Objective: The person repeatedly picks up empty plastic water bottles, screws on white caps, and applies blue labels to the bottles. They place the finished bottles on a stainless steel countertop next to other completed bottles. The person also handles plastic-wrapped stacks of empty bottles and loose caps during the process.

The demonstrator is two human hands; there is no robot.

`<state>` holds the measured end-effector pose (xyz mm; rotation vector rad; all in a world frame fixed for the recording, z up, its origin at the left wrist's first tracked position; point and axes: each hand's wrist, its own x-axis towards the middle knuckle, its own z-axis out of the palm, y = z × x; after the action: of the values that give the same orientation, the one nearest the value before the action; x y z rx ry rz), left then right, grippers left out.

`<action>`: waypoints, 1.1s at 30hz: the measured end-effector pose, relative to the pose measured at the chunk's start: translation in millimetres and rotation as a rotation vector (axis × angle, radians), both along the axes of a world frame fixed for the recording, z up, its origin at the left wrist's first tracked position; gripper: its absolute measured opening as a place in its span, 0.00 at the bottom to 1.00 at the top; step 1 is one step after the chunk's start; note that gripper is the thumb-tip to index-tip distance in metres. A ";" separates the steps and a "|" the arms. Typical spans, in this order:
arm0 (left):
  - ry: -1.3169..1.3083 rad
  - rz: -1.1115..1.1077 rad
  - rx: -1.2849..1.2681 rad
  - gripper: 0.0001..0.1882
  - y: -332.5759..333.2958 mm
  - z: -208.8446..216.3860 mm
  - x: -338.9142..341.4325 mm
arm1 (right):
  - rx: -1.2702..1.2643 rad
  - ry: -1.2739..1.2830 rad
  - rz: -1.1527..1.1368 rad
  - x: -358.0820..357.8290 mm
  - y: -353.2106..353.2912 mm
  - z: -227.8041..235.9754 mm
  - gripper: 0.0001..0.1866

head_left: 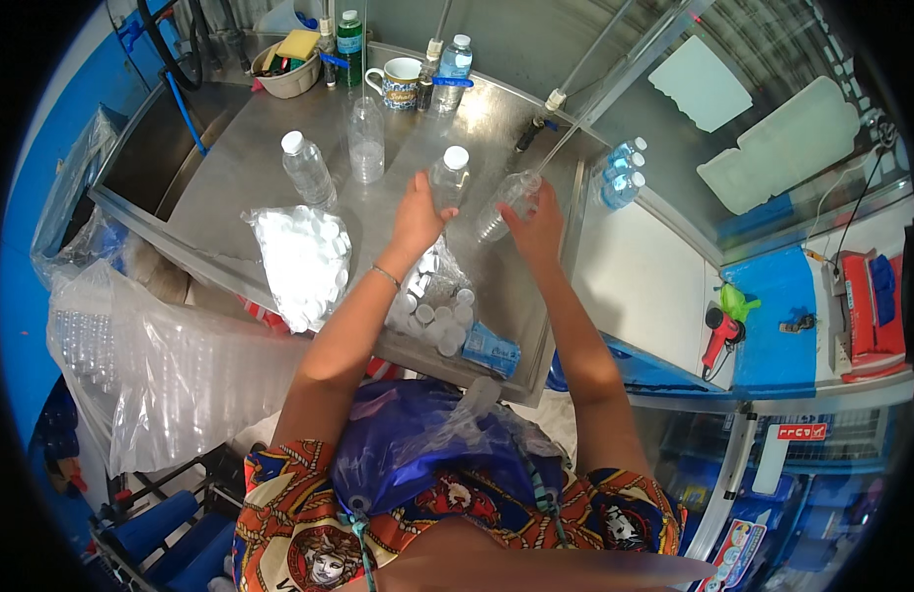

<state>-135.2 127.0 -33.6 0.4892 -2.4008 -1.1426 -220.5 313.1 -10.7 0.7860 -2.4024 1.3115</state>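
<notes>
Left hand (pixel 420 212) curled round white-capped bottle (pixel 450 182); right hand (pixel 536 219) gripping second clear bottle (pixel 494 221), tilted, mouth near thin tube (pixel 572 130); both bottles over steel counter (pixel 225 192), bag of white caps (pixel 435 311) lying near left hand

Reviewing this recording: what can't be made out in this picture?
All in the head view:
- Far side of the white-capped bottle: partly hidden by the left grip.
- Mouth of the clear bottle at the right grip: too small and see-through.
- Individual contents of the bright plastic bag: washed out by glare.
- Left edge of the bag of white caps: behind the left forearm.
</notes>
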 end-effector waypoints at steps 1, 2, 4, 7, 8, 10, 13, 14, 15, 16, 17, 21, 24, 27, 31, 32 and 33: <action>0.015 -0.001 -0.002 0.41 -0.4 -0.6 0.4 | 0.006 -0.037 0.003 0.7 2.9 -0.2 0.42; 0.022 -0.004 -0.002 0.41 -0.5 -1.2 0.8 | -0.034 -0.010 0.039 1.0 6.2 0.6 0.43; 0.012 -0.014 0.021 0.41 -0.6 -2.5 0.9 | 0.029 -0.041 0.025 -1.8 16.1 7.3 0.42; 0.035 -0.025 0.066 0.40 0.1 -5.0 0.6 | 0.227 0.182 -0.075 -27.2 28.8 30.1 0.36; 0.076 -0.029 0.066 0.39 0.5 -6.0 0.4 | 0.338 0.217 -0.195 -41.7 32.5 40.0 0.32; 0.143 -0.033 0.035 0.39 1.1 -7.6 -0.4 | 0.352 0.407 -0.068 -83.9 26.6 59.2 0.25; 0.199 -0.022 -0.022 0.39 1.1 -10.0 -1.2 | 0.568 0.515 -0.036 -152.5 4.2 71.4 0.20; 0.190 -0.021 -0.022 0.39 0.7 -10.7 -1.2 | 0.669 0.529 -0.038 -171.3 -3.7 68.8 0.20; 0.177 -0.019 -0.020 0.39 0.0 -11.2 -1.1 | 0.736 0.485 -0.024 -186.8 -9.1 63.7 0.19; 0.150 -0.029 -0.031 0.40 -0.8 -11.7 -1.0 | 0.804 0.435 -0.007 -199.7 -13.1 56.6 0.18; 0.119 -0.037 -0.039 0.40 -1.8 -12.0 -0.6 | 0.890 0.352 0.021 -209.3 -15.7 48.2 0.17; 0.061 -0.068 -0.014 0.42 -4.5 -13.0 -1.0 | 0.513 0.231 0.136 -226.5 -12.7 17.4 0.15; 0.102 -0.068 -0.028 0.41 -3.9 -13.9 -1.2 | 0.335 0.270 0.163 -225.5 -6.6 6.3 0.15; 0.076 -0.066 -0.011 0.41 -2.7 -13.7 -0.6 | 0.268 0.251 0.155 -221.6 -5.5 3.7 0.15; 0.044 -0.059 -0.032 0.40 -3.0 -11.4 0.0 | 0.271 0.217 0.125 -219.4 -7.4 2.9 0.15; 0.041 -0.061 -0.024 0.40 -3.2 -10.6 0.0 | 0.283 0.215 0.088 -220.1 -7.8 2.6 0.15; 0.062 -0.070 -0.017 0.40 -3.2 -9.8 -0.1 | 0.247 0.250 0.127 -220.8 -7.8 1.6 0.15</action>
<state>-135.2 123.7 -43.4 0.3624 -2.3891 -1.1487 -441.3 305.3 -9.1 1.1147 -2.3679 0.9035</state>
